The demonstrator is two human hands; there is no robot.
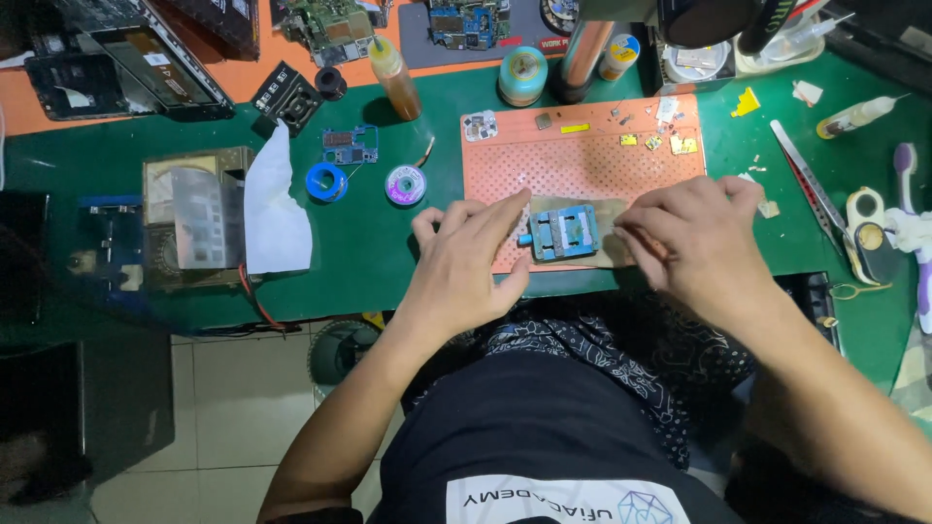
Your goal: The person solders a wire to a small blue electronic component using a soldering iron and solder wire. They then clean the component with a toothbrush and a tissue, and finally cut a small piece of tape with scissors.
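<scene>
- The left hand (464,260) lies flat with loose fingers, touching the blue clamp (563,233).
- The right hand (691,238) curls beside it; I cannot tell what it grips.
- The clamp sits on an orange mat (582,160).
- A green table (369,243) lies underneath.

Green-topped workbench (388,262), orange bench section (243,73), pale tiled floor (233,408)

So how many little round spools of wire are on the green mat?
2. A blue spool and a purple spool sit side by side, left of the orange mat, beyond the left hand. Others may be hidden.
</scene>
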